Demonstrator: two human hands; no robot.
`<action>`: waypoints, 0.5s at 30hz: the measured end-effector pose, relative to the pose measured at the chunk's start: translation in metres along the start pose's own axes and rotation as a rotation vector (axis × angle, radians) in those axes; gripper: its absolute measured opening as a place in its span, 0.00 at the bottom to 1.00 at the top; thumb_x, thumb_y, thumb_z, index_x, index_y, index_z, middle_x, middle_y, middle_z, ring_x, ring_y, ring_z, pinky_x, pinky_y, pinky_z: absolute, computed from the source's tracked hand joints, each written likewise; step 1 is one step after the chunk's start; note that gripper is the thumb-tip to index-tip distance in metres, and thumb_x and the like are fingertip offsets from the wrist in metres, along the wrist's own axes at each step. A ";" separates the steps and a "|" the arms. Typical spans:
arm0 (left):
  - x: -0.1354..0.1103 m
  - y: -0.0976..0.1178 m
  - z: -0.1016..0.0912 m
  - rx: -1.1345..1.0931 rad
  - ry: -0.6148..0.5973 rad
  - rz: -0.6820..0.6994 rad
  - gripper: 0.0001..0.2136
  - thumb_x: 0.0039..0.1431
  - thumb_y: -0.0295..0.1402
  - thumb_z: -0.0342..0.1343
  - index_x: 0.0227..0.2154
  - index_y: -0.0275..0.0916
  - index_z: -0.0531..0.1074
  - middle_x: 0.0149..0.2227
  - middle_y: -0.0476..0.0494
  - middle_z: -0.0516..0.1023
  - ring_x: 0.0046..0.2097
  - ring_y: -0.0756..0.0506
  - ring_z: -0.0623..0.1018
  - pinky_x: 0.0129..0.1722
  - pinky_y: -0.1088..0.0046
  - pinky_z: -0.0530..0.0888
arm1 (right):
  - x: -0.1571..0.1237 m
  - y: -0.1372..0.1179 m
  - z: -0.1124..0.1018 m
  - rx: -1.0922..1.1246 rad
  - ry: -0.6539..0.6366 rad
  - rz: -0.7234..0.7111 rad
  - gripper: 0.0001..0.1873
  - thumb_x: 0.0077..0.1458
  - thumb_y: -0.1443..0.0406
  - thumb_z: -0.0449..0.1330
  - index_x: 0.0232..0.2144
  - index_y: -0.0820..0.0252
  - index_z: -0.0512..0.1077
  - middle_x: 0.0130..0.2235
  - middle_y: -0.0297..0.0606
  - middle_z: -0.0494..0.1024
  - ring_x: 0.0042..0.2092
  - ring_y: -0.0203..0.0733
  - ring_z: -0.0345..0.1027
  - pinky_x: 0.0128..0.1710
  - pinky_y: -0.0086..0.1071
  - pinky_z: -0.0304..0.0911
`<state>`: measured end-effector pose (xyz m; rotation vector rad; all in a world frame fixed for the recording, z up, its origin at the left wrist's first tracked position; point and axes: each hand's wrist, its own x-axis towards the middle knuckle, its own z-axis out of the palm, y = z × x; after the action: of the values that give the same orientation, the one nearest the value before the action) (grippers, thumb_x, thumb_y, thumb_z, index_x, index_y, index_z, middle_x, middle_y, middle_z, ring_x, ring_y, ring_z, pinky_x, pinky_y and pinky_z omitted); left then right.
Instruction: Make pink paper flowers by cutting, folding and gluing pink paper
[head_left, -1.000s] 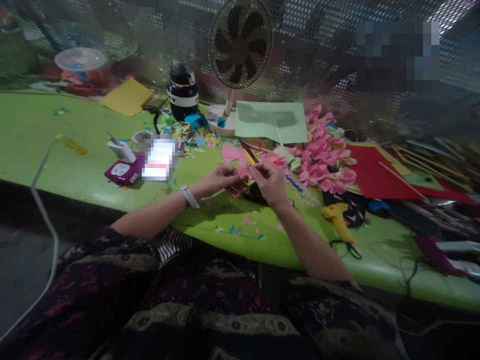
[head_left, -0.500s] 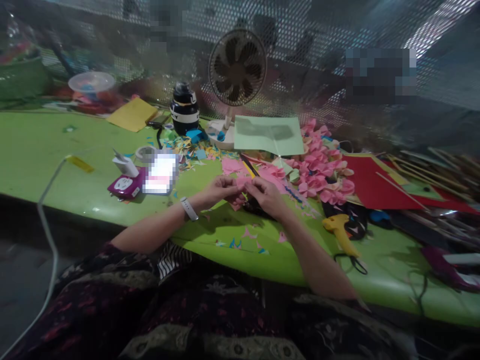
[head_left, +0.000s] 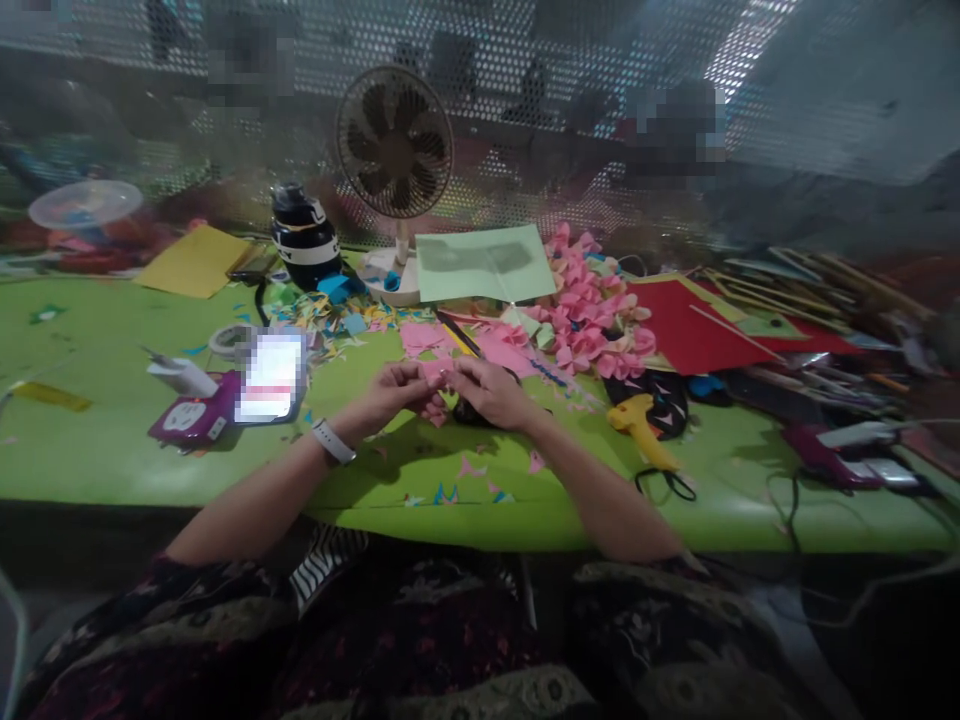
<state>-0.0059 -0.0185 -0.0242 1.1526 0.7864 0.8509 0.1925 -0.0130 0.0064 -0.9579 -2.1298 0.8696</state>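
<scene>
My left hand (head_left: 391, 390) and my right hand (head_left: 489, 392) meet over the green table (head_left: 112, 450), both pinching a small piece of pink paper (head_left: 437, 372) between the fingertips. A white watch sits on my left wrist (head_left: 332, 441). Just behind the hands lie pink paper sheets (head_left: 495, 345) and a pencil (head_left: 459, 337). A pile of folded pink paper flowers (head_left: 589, 325) lies to the right of them. Small paper scraps (head_left: 480, 470) are scattered in front of the hands.
A yellow glue gun (head_left: 641, 430) lies right of my right arm. Red paper (head_left: 686, 330) and sticks are at the right. A small fan (head_left: 394, 150), a dark bottle (head_left: 304, 245), a pale green sheet (head_left: 480, 262), a phone (head_left: 270, 378) and a purple box (head_left: 187, 420) stand further back and left.
The view has swung to the right, so everything sits further left in frame. Both hands stay together on the pink paper, working it with small finger movements.
</scene>
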 end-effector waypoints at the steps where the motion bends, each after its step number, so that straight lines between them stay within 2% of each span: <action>1: 0.000 0.000 0.000 0.019 -0.006 0.002 0.24 0.43 0.50 0.72 0.28 0.33 0.72 0.27 0.43 0.82 0.26 0.51 0.81 0.28 0.78 0.77 | -0.001 -0.001 0.000 -0.011 0.001 0.006 0.23 0.63 0.46 0.51 0.25 0.55 0.61 0.25 0.30 0.62 0.30 0.37 0.56 0.32 0.31 0.54; 4: -0.002 0.002 0.001 0.088 -0.065 -0.021 0.23 0.44 0.50 0.72 0.28 0.33 0.73 0.27 0.43 0.82 0.24 0.52 0.79 0.26 0.79 0.77 | -0.002 -0.003 0.001 -0.052 0.007 0.008 0.23 0.63 0.49 0.51 0.22 0.56 0.59 0.23 0.30 0.61 0.29 0.37 0.56 0.31 0.32 0.52; 8: -0.003 0.002 0.001 0.132 -0.136 -0.049 0.23 0.46 0.49 0.71 0.28 0.32 0.74 0.28 0.42 0.83 0.24 0.51 0.79 0.27 0.78 0.77 | -0.002 -0.006 0.004 -0.058 0.025 -0.069 0.22 0.65 0.53 0.50 0.22 0.55 0.56 0.24 0.31 0.61 0.29 0.37 0.57 0.32 0.33 0.52; 15: -0.004 -0.001 -0.002 0.118 -0.126 -0.041 0.23 0.48 0.51 0.69 0.32 0.33 0.76 0.32 0.39 0.84 0.28 0.49 0.82 0.28 0.78 0.78 | -0.002 -0.005 0.009 -0.045 0.073 -0.052 0.23 0.65 0.53 0.51 0.21 0.55 0.55 0.24 0.31 0.62 0.29 0.37 0.57 0.32 0.33 0.53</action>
<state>-0.0089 -0.0213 -0.0251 1.2776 0.7617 0.6986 0.1851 -0.0197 0.0041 -0.9379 -2.1108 0.7530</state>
